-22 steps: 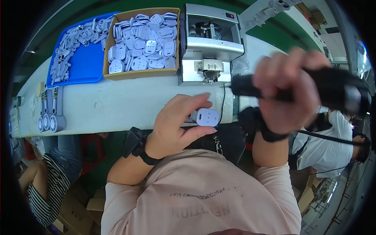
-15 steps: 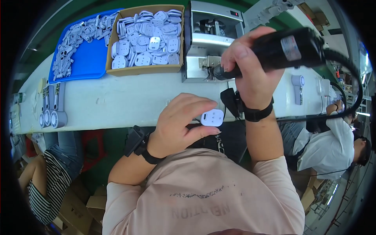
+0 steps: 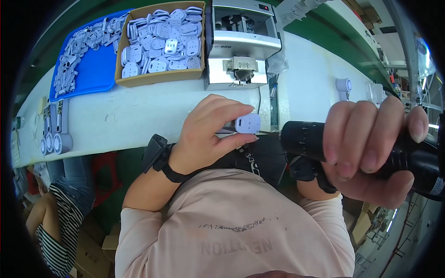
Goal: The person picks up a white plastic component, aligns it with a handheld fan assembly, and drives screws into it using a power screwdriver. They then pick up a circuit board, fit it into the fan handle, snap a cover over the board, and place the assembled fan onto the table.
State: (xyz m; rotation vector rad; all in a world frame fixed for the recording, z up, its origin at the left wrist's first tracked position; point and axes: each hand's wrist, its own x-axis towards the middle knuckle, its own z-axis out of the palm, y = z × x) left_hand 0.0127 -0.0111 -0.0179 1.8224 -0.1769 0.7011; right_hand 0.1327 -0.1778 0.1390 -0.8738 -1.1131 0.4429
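Observation:
A small white plastic housing with rounded corners is pinched between the thumb and fingers of my left hand, above the table's front edge. Its face shows several small holes and a dark slot. My right hand wraps round a black electric screwdriver, which lies roughly level with its front end pointing left at the housing. A gap separates the two. No bit can be made out at the tool's tip.
Behind my hands stands a silver screw-feeding machine. Left of it are a cardboard box of white housings and a blue tray of white parts. Round-headed white devices lie far left, another at right. Someone in stripes sits at left.
My right hand has brought the screwdriver from the feeding machine down and to the right, turning it toward the housing. My left hand keeps its pinch on the housing. The view has shifted slightly.

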